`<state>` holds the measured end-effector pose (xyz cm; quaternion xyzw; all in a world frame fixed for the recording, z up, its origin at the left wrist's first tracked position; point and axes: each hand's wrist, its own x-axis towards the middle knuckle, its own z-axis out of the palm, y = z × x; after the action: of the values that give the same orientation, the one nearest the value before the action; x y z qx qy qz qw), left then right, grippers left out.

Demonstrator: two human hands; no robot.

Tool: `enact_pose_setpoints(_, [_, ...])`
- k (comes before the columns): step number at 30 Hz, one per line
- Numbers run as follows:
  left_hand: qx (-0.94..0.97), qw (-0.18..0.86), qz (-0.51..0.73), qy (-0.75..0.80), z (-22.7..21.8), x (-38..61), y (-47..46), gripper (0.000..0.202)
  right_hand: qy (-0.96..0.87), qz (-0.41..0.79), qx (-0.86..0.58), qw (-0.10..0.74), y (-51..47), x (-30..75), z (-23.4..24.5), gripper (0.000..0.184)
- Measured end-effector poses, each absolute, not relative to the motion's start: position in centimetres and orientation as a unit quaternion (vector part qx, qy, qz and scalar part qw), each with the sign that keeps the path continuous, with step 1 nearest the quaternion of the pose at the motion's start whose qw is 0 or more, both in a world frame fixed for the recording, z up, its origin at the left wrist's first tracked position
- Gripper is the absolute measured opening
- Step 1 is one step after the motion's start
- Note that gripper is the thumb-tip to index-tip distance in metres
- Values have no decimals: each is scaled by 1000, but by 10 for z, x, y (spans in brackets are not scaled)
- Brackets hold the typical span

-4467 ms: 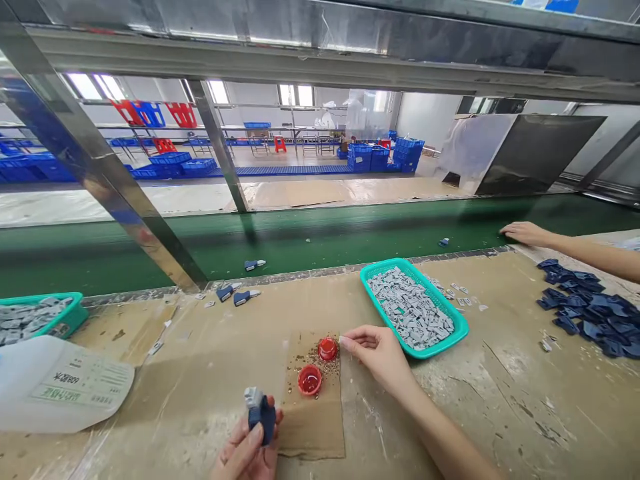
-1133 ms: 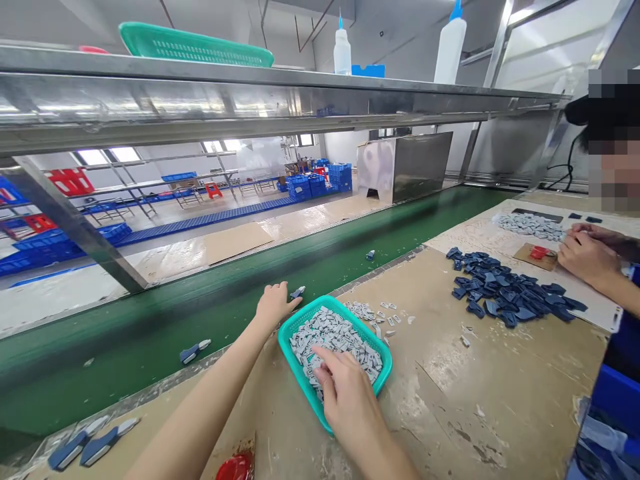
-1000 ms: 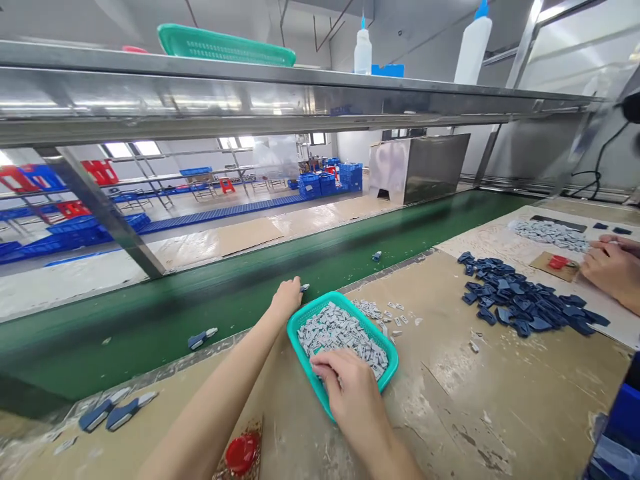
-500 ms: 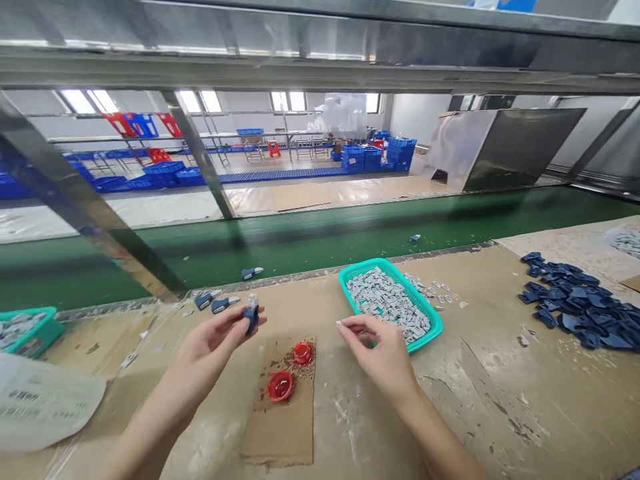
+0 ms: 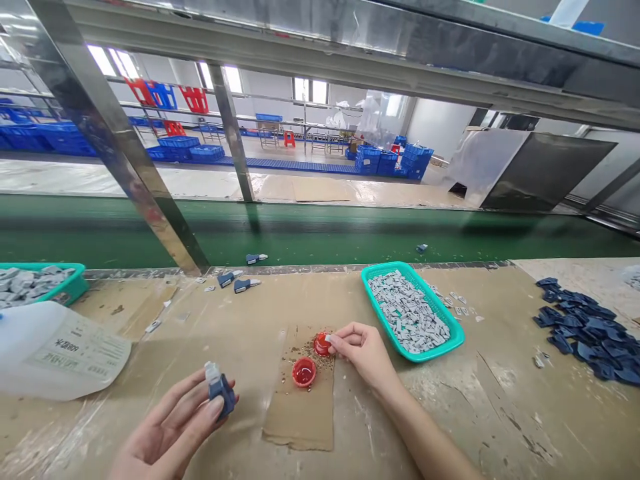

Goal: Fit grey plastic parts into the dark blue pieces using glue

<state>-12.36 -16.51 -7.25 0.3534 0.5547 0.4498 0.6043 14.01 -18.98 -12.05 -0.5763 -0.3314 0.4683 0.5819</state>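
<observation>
My left hand (image 5: 185, 423) grips a dark blue plastic part (image 5: 223, 395) with a translucent whitish tip pointing up. Between the thumb and fingers of my right hand (image 5: 365, 352) is a small whitish piece (image 5: 328, 338), held at the farther red cup (image 5: 321, 345). A nearer red cup (image 5: 304, 372) contains glossy red liquid. Both cups rest on a cardboard piece (image 5: 300, 427) speckled with brown crumbs. Right of my right hand, a green basket (image 5: 455, 340) holds many small light grey plastic pieces (image 5: 407, 310).
Dark blue parts (image 5: 590, 327) lie heaped at the right. Several blue parts with pale tips (image 5: 243, 285) lie near the green conveyor belt (image 5: 310, 233). At left are a white plastic jug (image 5: 65, 353) and another green basket (image 5: 75, 283). A metal post (image 5: 135, 173) slants down to the table.
My left hand has moved down and left with the blue part. My right hand has brought the small piece left to the farther red cup. The camera view has tilted.
</observation>
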Motion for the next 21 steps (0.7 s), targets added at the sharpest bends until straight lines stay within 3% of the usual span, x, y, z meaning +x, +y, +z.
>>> enact_pose_setpoints(15, [392, 609, 453, 520, -63, -58, -185, 57, -326, 525, -530, 581, -200, 141, -100, 35])
enact_pose_setpoints(21, [425, 586, 485, 490, -74, -33, -191, 33, -328, 574, -465, 589, -217, 131, -78, 30])
